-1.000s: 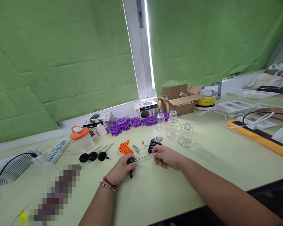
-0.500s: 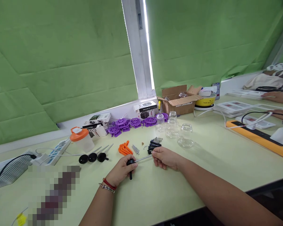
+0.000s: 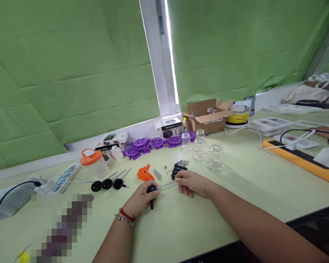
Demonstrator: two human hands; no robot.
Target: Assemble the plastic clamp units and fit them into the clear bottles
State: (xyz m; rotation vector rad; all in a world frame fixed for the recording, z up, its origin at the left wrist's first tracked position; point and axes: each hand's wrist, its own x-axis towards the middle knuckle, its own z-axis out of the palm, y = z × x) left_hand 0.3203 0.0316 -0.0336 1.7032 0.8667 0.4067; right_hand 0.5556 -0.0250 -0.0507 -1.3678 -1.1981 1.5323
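Note:
My left hand (image 3: 147, 192) is closed round a black round cap (image 3: 151, 189) with a short black handle pointing down. From the cap a thin metal rod (image 3: 166, 185) runs right to my right hand (image 3: 188, 182), whose thumb and fingers pinch its far end. Whether a small part sits in that pinch is hidden. Just behind the right fingers lie several black plastic parts (image 3: 178, 169) and springs (image 3: 184, 162). Farther left are several metal pins (image 3: 157, 174), orange bent levers (image 3: 145, 173) and similar black caps with rods (image 3: 107, 183).
Glass jars (image 3: 216, 162) stand right of the parts. Purple wheel-shaped pieces (image 3: 157, 143), small boxes (image 3: 167, 128) and a cardboard box (image 3: 207, 118) line the back. An orange-lidded shaker (image 3: 94, 162) stands left. At right lies an orange power strip (image 3: 298, 160), with another person's hand (image 3: 327, 131) beyond.
My hands keep nearly the same hold and place, the right a touch farther left. One of the other person's hands at the far right has left the view. The view has shifted slightly.

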